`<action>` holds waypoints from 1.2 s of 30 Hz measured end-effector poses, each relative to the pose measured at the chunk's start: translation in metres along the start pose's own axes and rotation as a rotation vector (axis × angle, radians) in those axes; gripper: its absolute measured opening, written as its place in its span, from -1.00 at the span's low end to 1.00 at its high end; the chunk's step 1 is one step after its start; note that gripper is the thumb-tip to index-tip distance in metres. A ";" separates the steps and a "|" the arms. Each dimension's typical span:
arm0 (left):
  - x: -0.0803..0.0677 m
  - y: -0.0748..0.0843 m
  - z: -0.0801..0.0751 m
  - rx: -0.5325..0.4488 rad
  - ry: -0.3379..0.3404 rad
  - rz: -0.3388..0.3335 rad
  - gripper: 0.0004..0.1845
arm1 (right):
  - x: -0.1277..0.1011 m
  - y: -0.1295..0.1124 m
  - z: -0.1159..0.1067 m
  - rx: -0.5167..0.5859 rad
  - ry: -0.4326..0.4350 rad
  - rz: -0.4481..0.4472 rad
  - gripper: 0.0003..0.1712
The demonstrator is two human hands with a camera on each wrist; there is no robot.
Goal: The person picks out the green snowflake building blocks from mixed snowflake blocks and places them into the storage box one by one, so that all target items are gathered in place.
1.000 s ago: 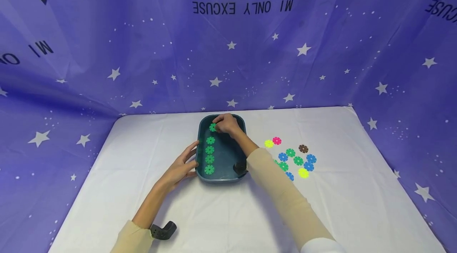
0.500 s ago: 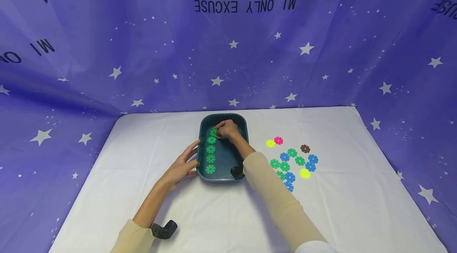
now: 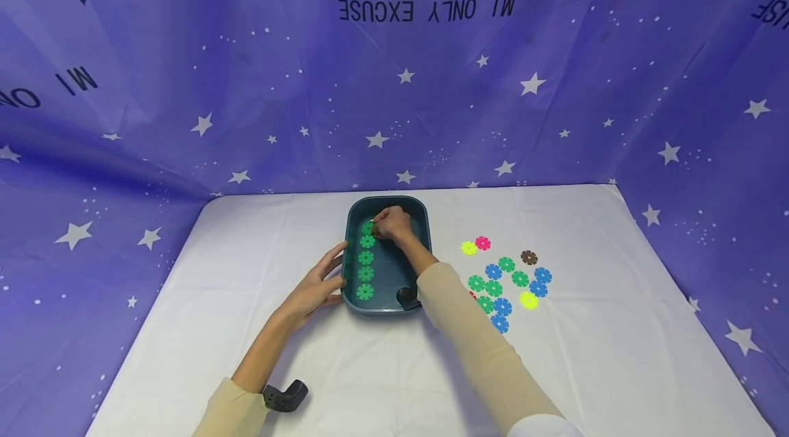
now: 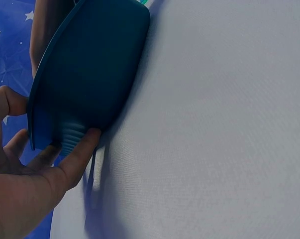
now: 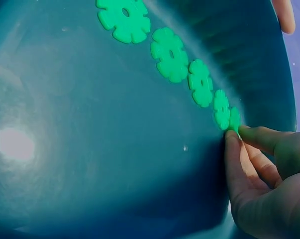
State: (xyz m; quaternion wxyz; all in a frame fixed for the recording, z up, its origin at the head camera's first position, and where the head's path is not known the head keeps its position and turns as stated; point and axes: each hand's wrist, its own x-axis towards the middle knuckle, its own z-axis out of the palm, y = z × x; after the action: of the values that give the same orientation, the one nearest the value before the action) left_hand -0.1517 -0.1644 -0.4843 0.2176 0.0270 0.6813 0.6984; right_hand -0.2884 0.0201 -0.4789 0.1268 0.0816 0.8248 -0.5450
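A dark teal plastic tray (image 3: 394, 279) holds a line of green notched discs (image 3: 366, 274) along its left side. My right hand (image 3: 392, 223) reaches into the tray's far part. Between thumb and fingers it pinches a green snowflake disc (image 5: 234, 119) at the far end of the line, partly hidden and touching or close to its neighbour. My left hand (image 3: 311, 290) holds the tray's left side. In the left wrist view, some fingers (image 4: 13, 102) lie at the rim and another presses the outer wall (image 4: 105, 64) from below.
Right of the tray, loose discs lie on the white tablecloth: several green (image 3: 494, 288) and blue (image 3: 502, 307), yellow (image 3: 529, 300), pink (image 3: 483, 243) and brown (image 3: 529, 257). A red one is mostly hidden by the right sleeve (image 3: 468, 320). A purple star-printed curtain (image 3: 394, 108) stands behind.
My right hand has moved slightly nearer with the green disc, bringing it closer to the line, and has stayed almost still since. The left hand keeps its hold on the tray.
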 end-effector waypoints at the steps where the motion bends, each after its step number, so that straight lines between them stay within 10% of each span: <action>1: 0.000 0.000 0.000 0.001 0.001 0.001 -0.14 | 0.000 0.000 0.000 0.002 -0.003 0.000 -0.88; 22: 0.000 -0.001 0.001 -0.006 0.016 0.004 -0.15 | -0.038 -0.029 -0.087 0.037 -0.276 -0.176 -0.69; 36: 0.000 -0.003 -0.001 -0.002 0.004 0.012 -0.14 | -0.086 0.009 -0.193 -0.041 -0.188 -0.171 -0.64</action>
State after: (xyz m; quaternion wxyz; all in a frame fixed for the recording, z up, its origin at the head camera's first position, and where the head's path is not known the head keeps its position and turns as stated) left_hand -0.1515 -0.1657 -0.4873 0.2121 0.0297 0.6809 0.7003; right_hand -0.2267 0.2014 -0.3889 0.1581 -0.0431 0.8242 -0.5421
